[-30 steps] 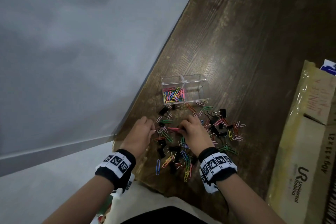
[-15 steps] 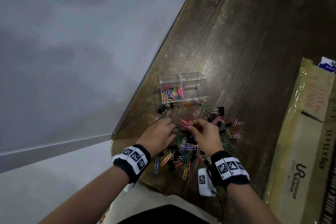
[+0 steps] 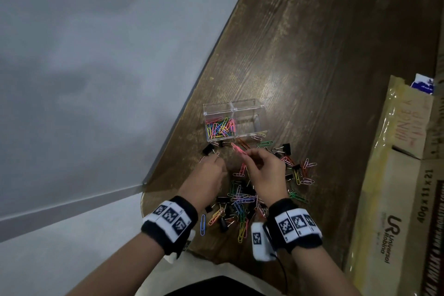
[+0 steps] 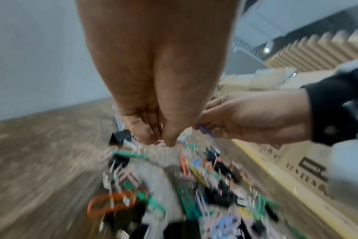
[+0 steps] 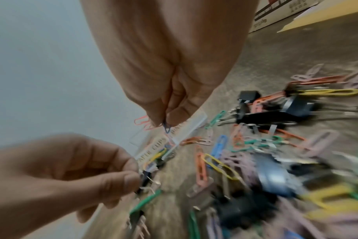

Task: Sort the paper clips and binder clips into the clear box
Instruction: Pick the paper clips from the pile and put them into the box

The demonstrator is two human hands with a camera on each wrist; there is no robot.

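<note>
The clear box (image 3: 249,106) stands on the wooden table; its left compartment holds several coloured paper clips (image 3: 221,127), and its right compartment looks empty. A loose pile of paper clips (image 3: 240,202) and black binder clips (image 3: 286,148) lies in front of it. My right hand (image 3: 247,154) pinches pink paper clips (image 3: 239,148) and a blue one (image 5: 166,127), raised just short of the box. My left hand (image 3: 216,157) pinches a pale paper clip (image 4: 159,142) beside a black binder clip (image 3: 207,149). Both wrist views are blurred.
A large cardboard carton (image 3: 396,199) lines the table's right side. The table edge (image 3: 192,103) runs diagonally just left of the box and my left hand, with grey floor beyond. Bare wood (image 3: 312,55) stretches behind the box.
Both hands have lifted off the pile and moved forward toward the box. The right hand now carries pink clips in the air; the left has shifted up to the pile's left front.
</note>
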